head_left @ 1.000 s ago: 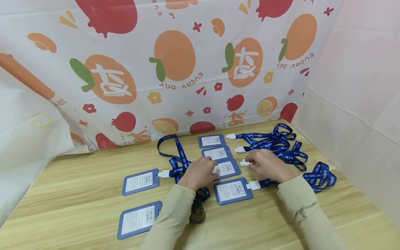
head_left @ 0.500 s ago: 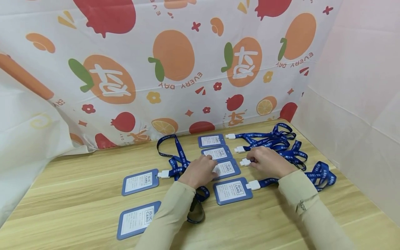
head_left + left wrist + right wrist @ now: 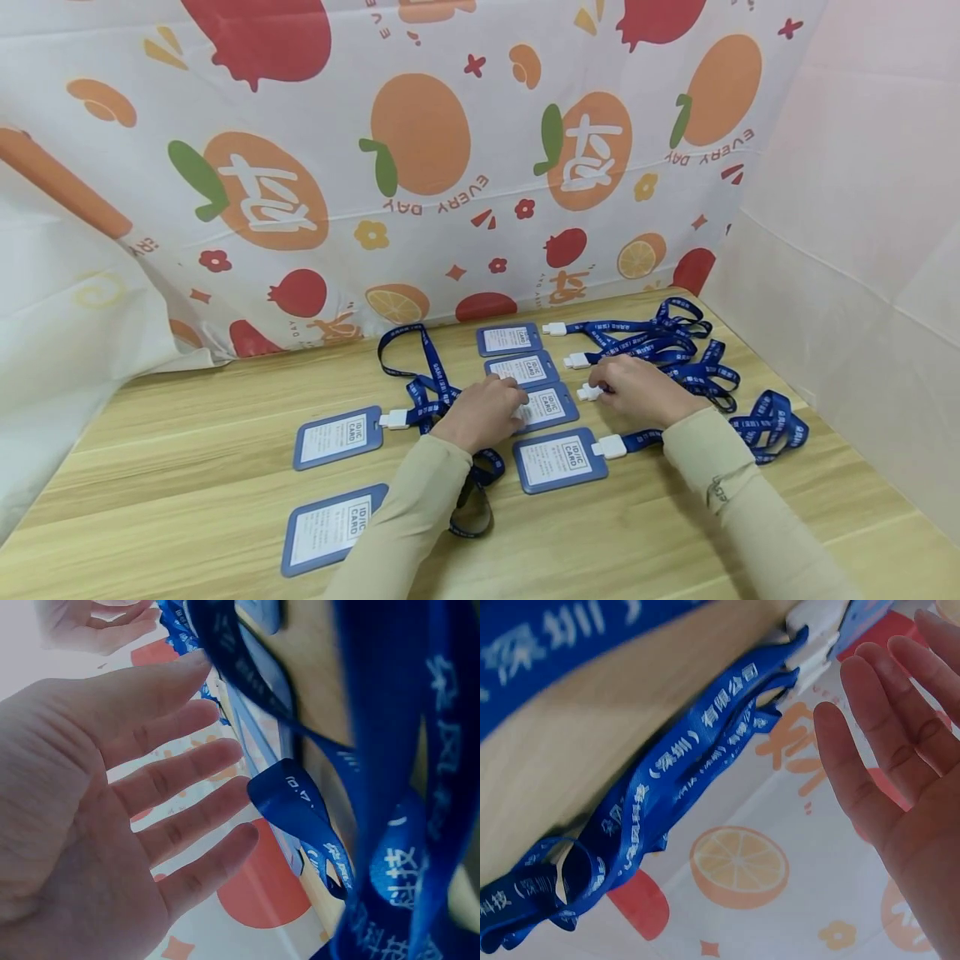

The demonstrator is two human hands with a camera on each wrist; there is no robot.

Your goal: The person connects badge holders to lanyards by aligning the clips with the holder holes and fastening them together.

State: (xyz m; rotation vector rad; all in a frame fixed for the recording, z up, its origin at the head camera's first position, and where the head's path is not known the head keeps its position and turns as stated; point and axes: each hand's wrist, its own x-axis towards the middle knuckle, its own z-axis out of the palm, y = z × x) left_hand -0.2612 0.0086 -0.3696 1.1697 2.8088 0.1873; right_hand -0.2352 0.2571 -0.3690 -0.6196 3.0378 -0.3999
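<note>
Over the left part of the third blue-framed card (image 3: 551, 404) of the middle column is my left hand (image 3: 480, 414); in the left wrist view this hand (image 3: 112, 787) has its fingers spread and nothing gripped. Beside a white clip (image 3: 588, 392) right of that card, my right hand (image 3: 647, 390) has its fingertips at the clip. The right wrist view shows this hand (image 3: 907, 765) with fingers extended next to blue lanyards (image 3: 652, 780); contact with the clip cannot be told. Below, another card (image 3: 558, 461) lies with its white clip (image 3: 611, 447) at its right edge.
Two cards (image 3: 504, 338) (image 3: 521, 368) lie farther back, with clips (image 3: 555, 329) and lanyards at right. At left are a card clipped to a lanyard (image 3: 337, 437) and a card (image 3: 330, 529) partly behind my sleeve. A fruit-print cloth (image 3: 480, 250) hangs behind the table.
My right hand has shifted slightly at the clip, its fingers a little left of where they were half a second ago. The cards keep their places; my left hand has barely moved.
</note>
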